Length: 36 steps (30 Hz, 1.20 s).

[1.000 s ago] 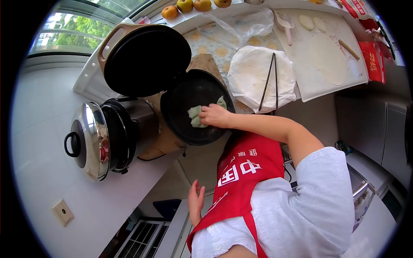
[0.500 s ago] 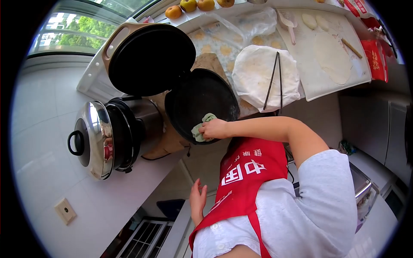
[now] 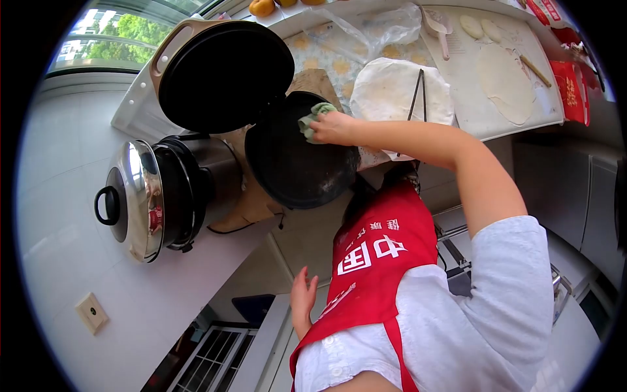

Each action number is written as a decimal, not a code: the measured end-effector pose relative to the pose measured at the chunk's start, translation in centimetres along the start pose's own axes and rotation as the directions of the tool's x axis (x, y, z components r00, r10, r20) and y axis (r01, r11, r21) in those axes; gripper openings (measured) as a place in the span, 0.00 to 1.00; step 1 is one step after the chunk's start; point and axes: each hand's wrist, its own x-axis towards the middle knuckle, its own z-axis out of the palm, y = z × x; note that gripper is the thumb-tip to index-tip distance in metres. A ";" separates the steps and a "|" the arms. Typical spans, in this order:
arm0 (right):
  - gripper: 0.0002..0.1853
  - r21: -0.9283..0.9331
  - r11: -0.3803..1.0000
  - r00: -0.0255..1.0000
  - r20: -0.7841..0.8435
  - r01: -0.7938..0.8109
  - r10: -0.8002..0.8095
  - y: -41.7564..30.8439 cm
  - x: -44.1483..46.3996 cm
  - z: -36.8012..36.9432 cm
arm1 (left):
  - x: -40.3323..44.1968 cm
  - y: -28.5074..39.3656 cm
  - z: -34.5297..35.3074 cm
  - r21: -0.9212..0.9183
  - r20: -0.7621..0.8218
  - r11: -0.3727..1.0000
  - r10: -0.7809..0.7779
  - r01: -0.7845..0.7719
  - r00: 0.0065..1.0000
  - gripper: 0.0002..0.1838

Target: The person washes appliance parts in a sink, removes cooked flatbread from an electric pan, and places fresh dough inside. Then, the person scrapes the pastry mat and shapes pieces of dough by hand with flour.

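A kitchen beside a window (image 3: 127,29)
The open black griddle (image 3: 287,157), metal-lidded pot (image 3: 173,196), flattened dough (image 3: 506,85) on a white board (image 3: 458,85) and red apron (image 3: 388,277) show it (fruit (image 3: 262,6) lines the ledge (image 3: 294,23), too).

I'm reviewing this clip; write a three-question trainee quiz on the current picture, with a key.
1. What does the right hand hold at the black pan?
A) a ladle
B) a green cloth
C) a piece of fruit

2. True or false: the pan's round lid is raised.

3. Fill in: the short wooden stick lies on the white ____, right of the flattened dough.

Key: 1: B. 2: True. 3: board.
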 end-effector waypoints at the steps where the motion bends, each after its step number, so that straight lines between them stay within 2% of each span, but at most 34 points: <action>1: 0.07 0.026 1.000 0.992 0.127 0.016 -0.020 -1.0 -1.2 -0.6 | 0.0 -0.1 0.0 -0.003 0.000 1.000 -0.002 0.002 1.000 0.26; 2: 0.08 0.054 0.998 0.967 0.252 0.032 -0.044 -2.3 -2.2 -1.1 | 0.0 -0.1 0.0 -0.025 -0.009 1.000 0.011 -0.011 1.000 0.26; 4: 0.10 0.247 0.969 0.946 0.315 -0.009 -0.072 -5.6 -3.2 -2.2 | 0.1 0.1 -0.2 -0.047 -0.023 0.999 0.020 -0.021 1.000 0.26; 6: 0.08 0.354 0.935 0.981 0.183 -0.012 -0.057 -9.9 -2.7 -0.6 | 0.2 0.5 -0.4 -0.066 -0.049 0.997 0.028 -0.031 0.998 0.26; 7: 0.09 0.457 0.889 0.982 0.182 -0.041 -0.048 -11.8 -1.4 0.4 | 0.5 0.6 -0.3 -0.069 -0.051 0.997 0.032 -0.036 0.998 0.26; 8: 0.09 0.459 0.888 0.996 0.088 -0.036 -0.005 -13.5 -0.1 0.9 | 0.6 0.6 -0.3 -0.036 -0.039 0.999 0.026 -0.028 0.999 0.26; 9: 0.11 0.480 0.874 0.996 0.086 -0.076 0.039 -14.5 1.6 1.3 | 0.6 0.7 -0.2 -0.002 -0.027 1.000 0.018 -0.018 0.999 0.26; 11: 0.10 0.519 0.849 0.995 0.045 -0.098 0.088 -15.1 2.6 1.8 | 0.9 1.8 -0.7 0.013 -0.017 0.999 0.042 -0.042 0.999 0.26; 13: 0.07 0.517 0.854 0.991 0.134 -0.052 -0.021 -13.1 0.8 1.3 | 0.7 1.8 -1.4 0.042 -0.008 0.998 0.056 -0.056 0.998 0.26; 14: 0.05 0.527 0.847 0.981 0.191 -0.067 -0.041 -11.5 -0.5 0.9 | 0.9 1.5 -1.4 -0.020 -0.028 0.997 0.071 -0.071 0.997 0.26; 15: 0.06 0.444 0.896 0.967 0.239 -0.029 -0.087 -9.7 -1.5 0.5 | 1.0 1.3 -1.3 -0.085 -0.047 0.993 0.082 -0.086 0.995 0.26; 16: 0.05 0.329 0.944 0.974 0.221 -0.032 -0.044 -7.9 -2.4 -0.3 | 1.0 1.2 -1.3 -0.086 -0.050 0.993 0.079 -0.083 0.996 0.26; 17: 0.05 0.312 0.947 0.991 0.128 -0.082 0.043 -5.9 -2.5 -0.1 | 1.1 1.0 -1.4 -0.024 -0.046 0.997 0.075 -0.076 0.996 0.26; 19: 0.04 0.289 0.919 0.952 -0.068 -0.269 0.299 -3.0 -0.6 0.7 | 1.1 0.8 -1.3 0.041 -0.042 0.997 0.070 -0.068 0.997 0.26; 21: 0.03 0.210 0.923 0.895 -0.248 -0.324 0.370 -3.7 2.9 2.4 | 1.2 0.8 -1.0 0.143 -0.002 0.989 0.033 -0.033 0.999 0.26; 23: 0.03 0.247 0.945 0.923 -0.266 -0.214 0.278 -6.7 4.3 3.6 | 1.3 1.1 -1.0 0.115 0.004 0.991 0.066 -0.066 0.998 0.26; 24: 0.03 0.266 0.952 0.952 -0.221 -0.151 0.213 -9.0 3.9 3.6 | 1.4 1.3 -1.1 0.084 0.007 0.992 0.099 -0.099 0.995 0.26; 25: 0.04 0.231 0.972 0.975 -0.204 -0.041 0.089 -10.7 2.6 3.0 | 1.5 1.6 -1.1 0.086 0.007 0.991 0.100 -0.100 0.995 0.26; 27: 0.04 0.252 0.963 0.978 -0.207 0.093 -0.041 -10.4 -0.1 2.8 | 1.4 2.1 -1.4 -0.001 -0.026 0.995 0.101 -0.101 0.995 0.26; 29: 0.05 0.240 0.970 0.985 -0.175 0.032 0.011 -6.8 -1.0 3.0 | 1.3 1.5 -1.2 0.026 -0.029 0.995 0.094 -0.093 0.995 0.26; 31: 0.05 0.140 0.968 0.958 -0.171 -0.207 0.230 -2.4 0.7 1.8 | 1.3 0.9 -0.9 0.057 -0.036 0.994 0.094 -0.092 0.995 0.26; 33: 0.05 0.212 0.870 0.844 -0.225 -0.445 0.487 -1.1 4.3 3.3 | 1.2 0.5 -0.5 0.115 -0.010 0.992 0.050 -0.049 0.999 0.26; 35: 0.05 0.245 0.886 0.868 -0.219 -0.394 0.446 -3.9 7.0 3.7 | 0.8 1.3 -0.7 0.121 0.004 0.992 0.046 -0.046 0.999 0.26; 36: 0.05 0.255 0.913 0.903 -0.211 -0.318 0.374 -6.3 7.2 3.9 | 0.7 1.7 -0.6 0.107 0.000 0.993 0.046 -0.046 0.999 0.26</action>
